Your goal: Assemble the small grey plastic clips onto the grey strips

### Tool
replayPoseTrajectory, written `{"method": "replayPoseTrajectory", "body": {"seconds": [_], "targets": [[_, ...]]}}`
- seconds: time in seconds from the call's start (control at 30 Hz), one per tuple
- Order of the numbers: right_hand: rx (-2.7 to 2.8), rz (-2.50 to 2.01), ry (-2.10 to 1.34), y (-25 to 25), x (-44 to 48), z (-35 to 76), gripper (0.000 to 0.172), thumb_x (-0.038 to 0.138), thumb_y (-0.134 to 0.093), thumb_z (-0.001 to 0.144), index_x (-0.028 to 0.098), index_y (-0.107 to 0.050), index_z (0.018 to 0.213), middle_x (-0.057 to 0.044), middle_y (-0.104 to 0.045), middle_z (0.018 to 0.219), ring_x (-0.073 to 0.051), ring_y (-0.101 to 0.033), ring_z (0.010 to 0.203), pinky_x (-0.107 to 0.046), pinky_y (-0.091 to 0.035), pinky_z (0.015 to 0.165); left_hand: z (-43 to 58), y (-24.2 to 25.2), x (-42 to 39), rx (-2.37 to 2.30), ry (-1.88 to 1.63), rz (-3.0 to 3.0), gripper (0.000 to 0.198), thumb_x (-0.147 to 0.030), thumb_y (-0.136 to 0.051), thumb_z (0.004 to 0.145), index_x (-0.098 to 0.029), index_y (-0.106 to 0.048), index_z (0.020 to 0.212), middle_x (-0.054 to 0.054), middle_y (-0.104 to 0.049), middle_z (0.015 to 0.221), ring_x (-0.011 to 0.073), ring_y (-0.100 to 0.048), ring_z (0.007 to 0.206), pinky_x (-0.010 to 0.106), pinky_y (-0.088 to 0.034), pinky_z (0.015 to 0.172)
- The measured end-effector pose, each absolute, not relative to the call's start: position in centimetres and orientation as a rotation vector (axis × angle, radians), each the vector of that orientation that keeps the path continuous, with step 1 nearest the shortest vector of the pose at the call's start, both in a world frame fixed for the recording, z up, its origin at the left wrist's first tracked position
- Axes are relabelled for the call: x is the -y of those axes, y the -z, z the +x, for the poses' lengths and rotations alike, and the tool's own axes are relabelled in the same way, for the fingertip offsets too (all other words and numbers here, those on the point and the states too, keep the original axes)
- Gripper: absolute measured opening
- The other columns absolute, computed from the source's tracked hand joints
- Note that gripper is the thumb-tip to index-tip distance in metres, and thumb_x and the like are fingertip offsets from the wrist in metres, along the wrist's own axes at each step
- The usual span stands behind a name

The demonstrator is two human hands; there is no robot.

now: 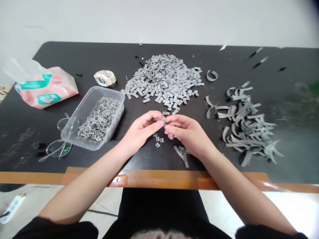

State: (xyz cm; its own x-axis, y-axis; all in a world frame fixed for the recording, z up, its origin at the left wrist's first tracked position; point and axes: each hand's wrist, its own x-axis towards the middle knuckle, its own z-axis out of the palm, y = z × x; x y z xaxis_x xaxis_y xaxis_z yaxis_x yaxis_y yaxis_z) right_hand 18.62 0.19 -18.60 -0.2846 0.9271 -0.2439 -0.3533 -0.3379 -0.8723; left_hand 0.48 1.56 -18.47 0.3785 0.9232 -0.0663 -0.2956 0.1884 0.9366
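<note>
My left hand (143,131) and my right hand (188,132) meet over the middle of the black table (286,109), fingers pinched together on one small grey piece (163,119). A few tiny grey clips (158,141) lie on the table just below my fingers. Short grey strips (183,154) lie by my right wrist. A big heap of small grey pieces (164,81) sits behind my hands.
A clear plastic tray (74,127) with several small grey clips stands to the left. Glasses (61,137) lie beside it. A pink tissue pack (43,88) and a watch (105,78) are at the back left. Curled grey strips (246,122) pile at the right.
</note>
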Motion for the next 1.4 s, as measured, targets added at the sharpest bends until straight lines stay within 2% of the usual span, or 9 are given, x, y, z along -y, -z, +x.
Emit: {"method": "replayPoseTrajectory", "body": {"seconds": [0.2, 0.27, 0.33, 0.53, 0.77, 0.9, 1.03, 1.17, 1.4], "targets": [[0.865, -0.817, -1.772, 18.2, -0.3, 18.8, 0.013, 0.025, -0.087, 0.077, 0.021, -0.082, 0.089, -0.001, -0.077, 0.083, -0.011, -0.065, 0.071, -0.025, -0.053, 0.070, 0.3, 18.6, -1.6, -0.835, -0.976, 0.981, 0.020, -0.035, -0.082, 0.084, -0.018, -0.075, 0.094, 0.001, -0.071, 0.084, 0.0137, -0.064, 0.081, 0.028, -0.051, 0.082], [0.917, -0.841, -1.699, 18.3, -0.1, 18.8, 0.010, 0.023, -0.085, 0.079, 0.022, -0.082, 0.089, 0.000, -0.076, 0.080, -0.010, -0.064, 0.070, -0.024, -0.053, 0.071, 0.4, 18.5, -1.5, -0.829, -0.980, 0.951, 0.020, -0.035, -0.084, 0.082, -0.018, -0.076, 0.090, 0.000, -0.071, 0.080, 0.0123, -0.065, 0.078, 0.026, -0.051, 0.080], [0.952, -0.907, -1.613, 18.4, -0.1, 18.8, 0.005, 0.022, -0.085, 0.080, 0.022, -0.082, 0.084, 0.002, -0.073, 0.072, -0.008, -0.062, 0.065, -0.022, -0.051, 0.068, 0.5, 18.3, -1.5, -0.855, -0.988, 0.963, 0.019, -0.034, -0.085, 0.081, -0.018, -0.075, 0.084, -0.001, -0.071, 0.075, 0.0104, -0.064, 0.074, 0.024, -0.051, 0.077], [0.888, -0.933, -1.655, 18.0, -0.1, 18.4, 0.018, 0.024, -0.092, 0.070, 0.020, -0.078, 0.081, 0.002, -0.073, 0.071, -0.010, -0.061, 0.058, -0.024, -0.051, 0.057, 0.9, 17.3, -0.9, -0.915, -0.988, 1.112, 0.025, -0.036, -0.085, 0.080, -0.017, -0.072, 0.074, 0.000, -0.071, 0.070, 0.0116, -0.063, 0.067, 0.025, -0.053, 0.071], [0.959, -1.001, -1.642, 18.1, 0.0, 18.5, 0.015, 0.026, -0.088, 0.075, 0.017, -0.077, 0.080, 0.001, -0.071, 0.074, -0.007, -0.058, 0.059, -0.022, -0.050, 0.060, 0.9, 17.2, -0.7, -1.008, -1.000, 1.228, 0.027, -0.039, -0.083, 0.081, -0.018, -0.067, 0.076, -0.001, -0.070, 0.073, 0.0126, -0.062, 0.068, 0.025, -0.050, 0.067], [0.952, -0.958, -1.640, 18.3, 0.0, 18.4, 0.011, 0.026, -0.082, 0.082, 0.018, -0.074, 0.084, 0.000, -0.071, 0.076, -0.010, -0.061, 0.063, -0.023, -0.050, 0.061, 0.4, 17.6, -1.1, -1.065, -1.041, 1.268, 0.023, -0.038, -0.077, 0.087, -0.018, -0.067, 0.079, -0.002, -0.065, 0.072, 0.0113, -0.056, 0.068, 0.024, -0.046, 0.067], [0.904, -0.984, -1.661, 18.4, 0.1, 18.6, 0.012, 0.025, -0.083, 0.080, 0.019, -0.076, 0.087, 0.001, -0.071, 0.073, -0.010, -0.059, 0.062, -0.025, -0.049, 0.062, 0.2, 17.8, -1.3, -1.060, -1.068, 1.271, 0.020, -0.036, -0.073, 0.091, -0.019, -0.067, 0.082, -0.002, -0.064, 0.075, 0.0112, -0.056, 0.070, 0.023, -0.044, 0.069], [0.961, -0.966, -1.684, 18.4, 0.1, 18.8, 0.007, 0.024, -0.080, 0.083, 0.018, -0.078, 0.087, 0.000, -0.070, 0.077, -0.010, -0.057, 0.066, -0.025, -0.048, 0.067, 0.2, 17.6, -1.3, -1.049, -1.042, 1.255, 0.022, -0.037, -0.074, 0.089, -0.018, -0.067, 0.082, -0.001, -0.063, 0.074, 0.0121, -0.055, 0.070, 0.024, -0.045, 0.069], [1.031, -0.962, -1.702, 18.4, -0.1, 18.8, 0.005, 0.020, -0.078, 0.083, 0.017, -0.075, 0.087, -0.001, -0.071, 0.080, -0.010, -0.056, 0.066, -0.025, -0.045, 0.066, 0.2, 17.5, -1.2, -1.069, -1.027, 1.270, 0.019, -0.034, -0.073, 0.089, -0.019, -0.066, 0.081, -0.002, -0.062, 0.074, 0.0120, -0.054, 0.070, 0.024, -0.043, 0.069]]}}
